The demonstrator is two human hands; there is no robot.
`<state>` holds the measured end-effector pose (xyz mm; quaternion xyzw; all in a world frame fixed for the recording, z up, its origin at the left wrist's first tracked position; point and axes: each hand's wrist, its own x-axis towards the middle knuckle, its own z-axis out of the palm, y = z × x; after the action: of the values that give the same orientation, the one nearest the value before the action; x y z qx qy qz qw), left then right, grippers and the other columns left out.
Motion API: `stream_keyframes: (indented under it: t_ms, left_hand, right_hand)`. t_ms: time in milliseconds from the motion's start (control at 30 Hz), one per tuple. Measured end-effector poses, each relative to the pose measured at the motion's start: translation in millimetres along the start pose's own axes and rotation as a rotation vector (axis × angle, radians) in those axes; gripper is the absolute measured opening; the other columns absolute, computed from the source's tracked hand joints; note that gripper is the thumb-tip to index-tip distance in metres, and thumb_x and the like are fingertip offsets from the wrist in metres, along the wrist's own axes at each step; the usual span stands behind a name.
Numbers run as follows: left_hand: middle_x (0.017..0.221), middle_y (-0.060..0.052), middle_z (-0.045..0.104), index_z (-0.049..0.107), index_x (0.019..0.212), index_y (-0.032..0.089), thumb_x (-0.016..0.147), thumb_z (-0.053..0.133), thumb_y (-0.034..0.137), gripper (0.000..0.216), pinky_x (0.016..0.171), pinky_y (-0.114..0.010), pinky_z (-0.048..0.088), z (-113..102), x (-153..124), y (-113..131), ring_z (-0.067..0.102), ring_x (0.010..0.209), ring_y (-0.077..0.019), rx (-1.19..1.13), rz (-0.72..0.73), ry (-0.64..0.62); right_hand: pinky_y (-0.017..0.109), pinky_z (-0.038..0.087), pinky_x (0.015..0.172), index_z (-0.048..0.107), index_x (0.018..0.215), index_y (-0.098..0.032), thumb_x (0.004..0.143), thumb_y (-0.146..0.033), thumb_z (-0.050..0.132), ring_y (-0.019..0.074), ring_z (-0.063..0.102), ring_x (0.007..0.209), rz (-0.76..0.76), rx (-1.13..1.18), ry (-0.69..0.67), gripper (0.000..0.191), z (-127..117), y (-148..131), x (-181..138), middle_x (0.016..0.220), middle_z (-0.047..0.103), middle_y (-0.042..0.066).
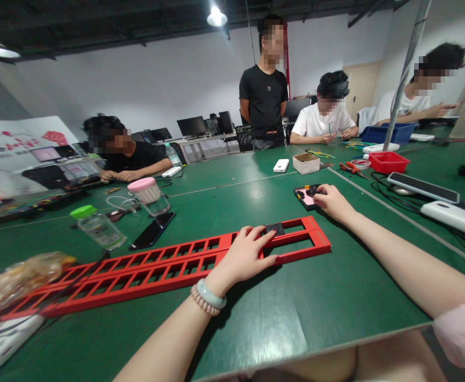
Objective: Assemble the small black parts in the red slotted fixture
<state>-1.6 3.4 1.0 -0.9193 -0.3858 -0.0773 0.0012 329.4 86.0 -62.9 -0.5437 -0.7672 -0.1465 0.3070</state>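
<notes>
Frame (225, 242) should be steadied by L hand (245, 255) (fingers spread, black pc. (275, 228) touched); tray (307, 200) reached w/ R hand (333, 202), grip unclear.

This is a workshop; people (322, 119) sit round a big green desk (280, 318); on the desk lie pliers (351, 169), a red bin (387, 165) and a red slotted frame (225, 242); beyond the desk stand computer monitors (191, 127) and a plain white wall (148, 79).
</notes>
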Motion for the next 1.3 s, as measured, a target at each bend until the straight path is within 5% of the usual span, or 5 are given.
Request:
stream_keyframes:
  t_ms: [133, 267, 533, 1300]
  left_hand:
    - [0.137, -0.008, 0.042, 0.041, 0.135, 0.029, 0.081, 0.049, 0.058, 0.062, 0.102, -0.048, 0.032, 0, 0, 0, 0.035, 0.118, -0.0298, -0.006, 0.0, 0.0]
    - [0.137, -0.008, 0.042, 0.042, 0.135, 0.028, 0.082, 0.048, 0.058, 0.062, 0.102, -0.048, 0.031, 0, 1, 1, 0.035, 0.118, -0.0298, -0.008, 0.002, 0.003]
    - [0.137, -0.008, 0.041, 0.041, 0.136, 0.028, 0.082, 0.047, 0.058, 0.062, 0.102, -0.047, 0.031, 0, 0, 0, 0.035, 0.118, -0.03, 0.012, -0.001, -0.001]
    - [0.137, -0.007, 0.042, 0.042, 0.135, 0.029, 0.082, 0.048, 0.058, 0.061, 0.102, -0.047, 0.031, 1, 1, 0, 0.035, 0.117, -0.0298, -0.009, 0.002, 0.012]
  right_hand:
    - [0.037, 0.046, 0.079, 0.07, 0.096, -0.026, 0.085, -0.026, 0.047, 0.0251, 0.05, 0.096, 0.002, 0.004, -0.014, 0.026, -3, -3, 0, 0.109, 0.053, 0.011]
    - [0.039, 0.046, 0.082, 0.055, 0.124, -0.027, 0.082, -0.023, 0.05, 0.0247, 0.05, 0.099, -0.033, 0.036, 0.042, 0.042, -5, -8, 1, 0.111, 0.051, 0.011]
    - [0.036, 0.046, 0.082, 0.067, 0.092, -0.017, 0.081, -0.031, 0.053, 0.0219, 0.051, 0.088, -0.041, 0.056, 0.054, 0.023, -6, -12, 3, 0.094, 0.051, 0.011]
    - [0.04, 0.046, 0.086, 0.067, 0.091, -0.019, 0.08, -0.028, 0.054, 0.024, 0.052, 0.095, -0.159, 0.149, 0.05, 0.02, -15, -35, 3, 0.1, 0.053, 0.012]
